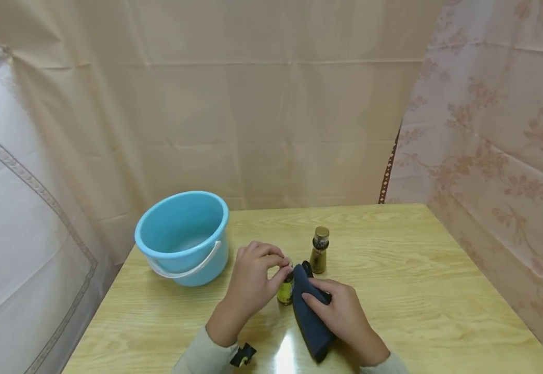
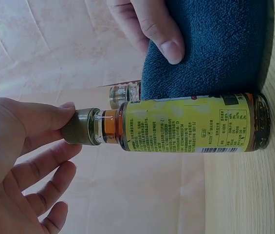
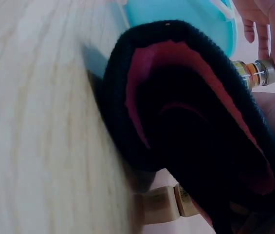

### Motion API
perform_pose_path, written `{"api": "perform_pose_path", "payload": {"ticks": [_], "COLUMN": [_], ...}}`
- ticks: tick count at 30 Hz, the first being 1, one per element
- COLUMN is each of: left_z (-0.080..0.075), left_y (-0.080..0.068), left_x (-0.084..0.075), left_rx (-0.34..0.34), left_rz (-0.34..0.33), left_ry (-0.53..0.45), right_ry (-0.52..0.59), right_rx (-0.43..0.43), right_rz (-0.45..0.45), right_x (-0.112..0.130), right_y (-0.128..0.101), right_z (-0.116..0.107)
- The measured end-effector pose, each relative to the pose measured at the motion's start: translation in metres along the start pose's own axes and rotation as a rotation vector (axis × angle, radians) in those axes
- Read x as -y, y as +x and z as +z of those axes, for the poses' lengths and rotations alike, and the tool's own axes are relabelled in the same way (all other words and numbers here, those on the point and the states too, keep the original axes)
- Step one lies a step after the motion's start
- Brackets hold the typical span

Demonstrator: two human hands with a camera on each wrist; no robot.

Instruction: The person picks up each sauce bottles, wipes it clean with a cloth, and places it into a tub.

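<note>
pale draped curtains are hanging behind and to both sides of a light wooden table [image 1: 416, 291], whose glossy top is catching a bright reflection near the person's arms. on it, a small glass bottle with a yellow label [image 1: 285, 290] is standing upright between the two hands, a little in front of the person. the left hand [image 1: 253, 283] is pinching the bottle's dull greenish screw cap [image 2: 81, 126] between thumb and fingertips, the other fingers loosely curled beside it; the left wrist view is showing the cap, a clear neck with an orange band, and the label's fine print. the right hand [image 1: 341, 311] is gripping a folded dark blue cloth [image 1: 311, 319], fingers curled over its top edge, and is pressing the cloth against the right side of the bottle. the right wrist view is showing the cloth's fold from the end, with a reddish inner layer [image 3: 176, 78] showing inside the dark outer one. the cloth's lower end is resting on the table.

just behind the hands, a second small bottle with a gold cap [image 1: 320, 250] is standing upright, apart from the first. further left, a light blue plastic bucket [image 1: 182, 236] with a white handle is sitting near the table's back left corner. a small black strap piece [image 1: 243, 355] is showing at the left sleeve.
</note>
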State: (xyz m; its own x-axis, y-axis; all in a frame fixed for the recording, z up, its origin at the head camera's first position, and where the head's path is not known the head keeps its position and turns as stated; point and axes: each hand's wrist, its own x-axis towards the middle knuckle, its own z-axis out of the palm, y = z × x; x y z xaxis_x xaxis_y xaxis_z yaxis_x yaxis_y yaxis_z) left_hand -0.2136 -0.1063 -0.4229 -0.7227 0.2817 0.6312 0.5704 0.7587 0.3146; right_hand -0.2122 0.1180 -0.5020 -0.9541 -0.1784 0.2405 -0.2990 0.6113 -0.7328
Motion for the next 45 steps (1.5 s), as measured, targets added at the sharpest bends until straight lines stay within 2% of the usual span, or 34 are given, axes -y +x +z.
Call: {"api": "perform_pose_path", "payload": {"ticks": [11,19,28,33,35,40,45], "left_z": [-0.001,-0.001,-0.003,-0.003,-0.003,-0.001,0.003], "left_y": [-0.001,0.002,0.001,0.0,0.0,-0.002,-0.004], "left_x": [-0.001,-0.001,0.0,-0.001,-0.001,-0.001,0.001], "left_rx": [0.0,0.009,0.046,0.052,0.057,0.073,0.039], "left_rz": [-0.001,0.011,-0.03,-0.05,-0.068,-0.169,-0.237], "left_ry": [-0.01,0.012,-0.031,-0.044,-0.055,-0.123,-0.149], "right_ry": [0.014,0.061,0.133,0.17,0.171,0.17,0.154], "right_rx": [-0.009,-0.034,-0.073,-0.096,-0.1,-0.105,-0.112], "right_rz": [-0.01,-0.006,-0.031,-0.08,-0.097,-0.109,-0.127], "right_x": [0.004,0.015,0.028,0.034,0.035,0.036,0.039], "right_y": [-0.001,0.002,0.004,0.004,0.004,0.006,0.007], "right_z": [0.0,-0.011,-0.019,-0.023,-0.024,-0.026,-0.028]}}
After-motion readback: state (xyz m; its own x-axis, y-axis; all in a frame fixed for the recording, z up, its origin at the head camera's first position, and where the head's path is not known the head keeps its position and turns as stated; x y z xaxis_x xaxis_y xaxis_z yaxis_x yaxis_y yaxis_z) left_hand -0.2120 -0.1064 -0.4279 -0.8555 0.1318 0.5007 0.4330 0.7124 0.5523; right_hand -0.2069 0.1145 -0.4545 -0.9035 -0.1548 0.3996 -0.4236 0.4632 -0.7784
